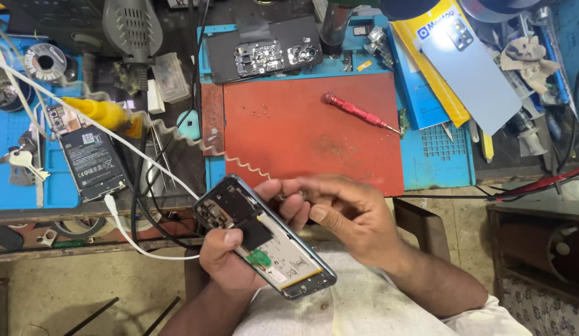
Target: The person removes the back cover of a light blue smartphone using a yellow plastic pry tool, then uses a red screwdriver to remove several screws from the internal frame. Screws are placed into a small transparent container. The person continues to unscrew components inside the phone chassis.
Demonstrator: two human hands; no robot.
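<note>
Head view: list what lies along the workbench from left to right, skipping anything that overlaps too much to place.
Solder reel → bunch of keys → second opened phone → yellow-handled tool → red mat → red screwdriver → pale blue phone back cover → crumpled cloth.

Yellow flat package [434, 62] with blue label corner, far above the right hand [345, 214]. Pale blue sheet [473, 74] overlapping it. White battery label [288, 264] just below the left hand's [230, 258] thumb. Black label [90, 160] well left.
</note>
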